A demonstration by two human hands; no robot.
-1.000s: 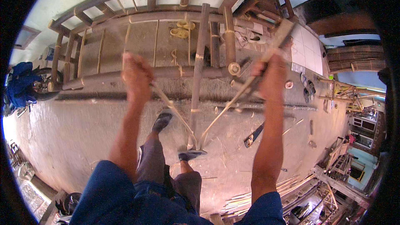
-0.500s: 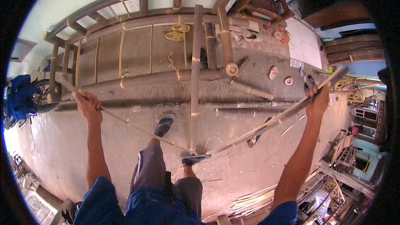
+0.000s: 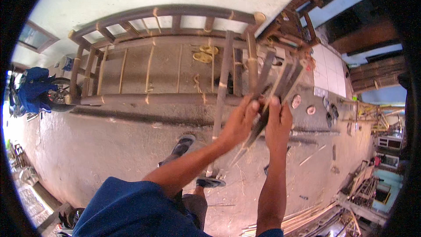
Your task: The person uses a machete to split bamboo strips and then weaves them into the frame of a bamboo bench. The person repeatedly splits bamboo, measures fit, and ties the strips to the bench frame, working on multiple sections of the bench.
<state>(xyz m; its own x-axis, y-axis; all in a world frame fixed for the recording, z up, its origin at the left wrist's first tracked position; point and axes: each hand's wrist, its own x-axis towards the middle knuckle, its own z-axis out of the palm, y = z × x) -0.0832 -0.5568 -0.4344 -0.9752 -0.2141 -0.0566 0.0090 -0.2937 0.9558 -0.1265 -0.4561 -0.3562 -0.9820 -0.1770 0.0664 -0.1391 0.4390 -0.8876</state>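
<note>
Dark split bamboo pieces (image 3: pixel 284 81), pale along their cut edges, are gathered in front of me and fan out upward; motion blurs them. My left hand (image 3: pixel 242 117) is closed round them from the left. My right hand (image 3: pixel 279 119) grips them on the right, thumb up against the pieces. Their lower ends point toward the floor and taper to a thin tip. Just left of my hands a dark bamboo pole (image 3: pixel 222 85) leans across a bamboo bench frame (image 3: pixel 131 99), its lower end by my slippered foot (image 3: pixel 211 182).
Yellow sandals (image 3: pixel 203 56) lie inside the frame, and pink shoes (image 3: pixel 296 101) stand to the right. At far left is a motorcycle (image 3: pixel 37 88) with a blue cover. Bamboo strips (image 3: pixel 289 221) lie at lower right. A small table-like bamboo piece (image 3: pixel 291 30) stands by the wall.
My hands were wide apart, holding bamboo pieces spread in a V with their lower ends near my foot. Now they are close together in front of me, and the pieces are lifted and bunched.
</note>
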